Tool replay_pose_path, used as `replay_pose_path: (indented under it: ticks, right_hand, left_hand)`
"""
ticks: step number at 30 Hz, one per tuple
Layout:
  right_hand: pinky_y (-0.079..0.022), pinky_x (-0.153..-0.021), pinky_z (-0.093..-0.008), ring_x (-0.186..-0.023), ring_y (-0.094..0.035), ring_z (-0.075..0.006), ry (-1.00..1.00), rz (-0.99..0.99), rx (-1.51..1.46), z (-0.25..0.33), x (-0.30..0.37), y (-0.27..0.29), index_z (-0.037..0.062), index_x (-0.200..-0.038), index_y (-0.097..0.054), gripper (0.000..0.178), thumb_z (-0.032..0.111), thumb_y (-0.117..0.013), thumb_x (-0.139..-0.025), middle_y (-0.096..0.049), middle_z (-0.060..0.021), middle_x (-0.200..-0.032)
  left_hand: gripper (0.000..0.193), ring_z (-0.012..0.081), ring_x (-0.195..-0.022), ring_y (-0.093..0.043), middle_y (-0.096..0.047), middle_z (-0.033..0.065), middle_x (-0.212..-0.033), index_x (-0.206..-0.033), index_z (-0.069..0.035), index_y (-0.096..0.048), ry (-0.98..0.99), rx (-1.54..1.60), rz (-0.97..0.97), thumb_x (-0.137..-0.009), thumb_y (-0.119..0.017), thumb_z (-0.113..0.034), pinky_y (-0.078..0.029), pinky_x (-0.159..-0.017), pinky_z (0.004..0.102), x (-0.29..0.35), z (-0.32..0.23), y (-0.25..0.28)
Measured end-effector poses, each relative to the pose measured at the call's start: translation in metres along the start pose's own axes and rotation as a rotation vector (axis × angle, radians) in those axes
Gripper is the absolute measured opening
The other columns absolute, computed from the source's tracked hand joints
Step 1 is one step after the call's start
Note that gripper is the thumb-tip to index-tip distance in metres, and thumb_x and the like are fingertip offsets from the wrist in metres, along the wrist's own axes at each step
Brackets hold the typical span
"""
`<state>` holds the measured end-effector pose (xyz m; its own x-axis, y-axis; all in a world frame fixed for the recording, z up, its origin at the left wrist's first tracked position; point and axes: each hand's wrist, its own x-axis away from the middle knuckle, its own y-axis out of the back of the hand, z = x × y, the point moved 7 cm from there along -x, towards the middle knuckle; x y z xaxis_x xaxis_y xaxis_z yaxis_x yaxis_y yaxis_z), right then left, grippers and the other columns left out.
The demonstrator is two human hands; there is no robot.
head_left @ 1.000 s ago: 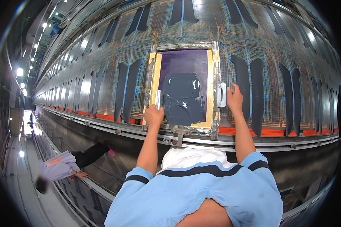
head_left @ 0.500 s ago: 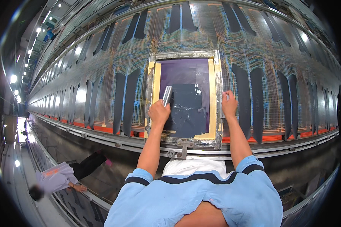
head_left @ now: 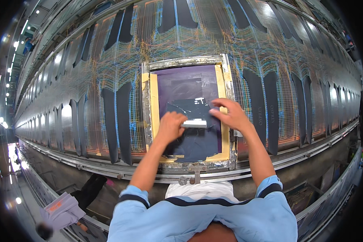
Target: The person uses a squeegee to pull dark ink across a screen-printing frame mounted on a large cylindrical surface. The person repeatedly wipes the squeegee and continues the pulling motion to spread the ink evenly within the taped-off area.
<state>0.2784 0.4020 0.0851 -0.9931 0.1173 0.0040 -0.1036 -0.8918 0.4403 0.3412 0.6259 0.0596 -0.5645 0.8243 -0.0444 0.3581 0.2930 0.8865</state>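
Note:
A screen-printing frame (head_left: 226, 86) lies flat before me, its purple mesh (head_left: 181, 76) edged with yellowish tape. Dark ink (head_left: 195, 143) covers the mesh's middle and lower part. Over the ink, my left hand (head_left: 172, 126) is wrapped round the left end of a silvery squeegee (head_left: 197, 124), which lies crosswise. My right hand (head_left: 230, 114) hovers at the squeegee's right end, thumb and fingers apart, seemingly not touching it. The squeegee's lower edge is hard to make out, so I cannot tell whether it meets the mesh.
Pairs of long dark pieces (head_left: 255, 101) lie along the table over a web of coloured lines (head_left: 165, 44). A metal clamp (head_left: 197, 173) joins the frame to the table's near rail (head_left: 262, 174). Another person (head_left: 62, 211) stands at the lower left beside another long table.
The squeegee has swung from nearly upright at the mesh's left side to crosswise over the ink. My right hand has left the frame's right edge and opened above the mesh. The view has shifted.

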Motion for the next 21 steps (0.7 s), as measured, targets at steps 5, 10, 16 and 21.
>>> replay_pose_path:
  ticks: [5,10,16,21]
  right_hand:
    - [-0.053,-0.088,-0.0473,-0.101,-0.068,-0.039,0.026,0.303,0.435,0.001,-0.066,-0.054,0.004,-0.103,-0.07,0.038,0.033,-0.082,-0.083,-0.073,-0.019,-0.098]
    - [-0.05,-0.087,-0.0491,-0.094,-0.068,-0.0383,0.036,0.266,0.592,-0.031,-0.083,-0.088,0.0053,-0.093,-0.067,0.027,0.024,-0.08,-0.079,-0.072,-0.0157,-0.087]
    - [-0.044,-0.085,-0.0427,-0.09,-0.063,-0.0278,0.229,0.16,0.561,0.001,0.061,-0.112,0.0102,-0.087,-0.061,0.029,0.011,-0.081,-0.066,-0.068,-0.0081,-0.085]
    - [-0.045,-0.085,-0.0427,-0.091,-0.063,-0.0284,0.184,0.295,0.619,0.005,0.071,-0.114,0.0085,-0.093,-0.066,0.03,0.013,-0.081,-0.068,-0.068,-0.0085,-0.084]
  left_hand:
    - [0.019,0.0342,-0.078,-0.066,-0.07,0.0095,-0.079,-0.085,-0.011,-0.073,-0.06,0.048,-0.023,-0.071,-0.084,-0.015,-0.051,-0.071,0.0469,-0.067,0.052,0.011]
    - [0.023,0.0356,-0.08,-0.068,-0.071,0.0101,-0.081,-0.088,-0.012,-0.074,-0.016,0.06,-0.026,-0.067,-0.084,-0.013,-0.053,-0.072,0.0482,-0.073,0.07,-0.001]
    - [0.033,0.0277,-0.08,-0.066,-0.072,0.0051,-0.087,-0.091,-0.012,-0.072,-0.001,0.135,-0.01,-0.06,-0.082,-0.006,-0.05,-0.073,0.042,0.05,-0.011,-0.033]
    - [0.031,0.0263,-0.084,-0.067,-0.069,0.0048,-0.085,-0.091,-0.011,-0.071,-0.013,0.112,0.087,-0.062,-0.084,-0.009,-0.05,-0.074,0.0407,0.058,-0.022,-0.031]
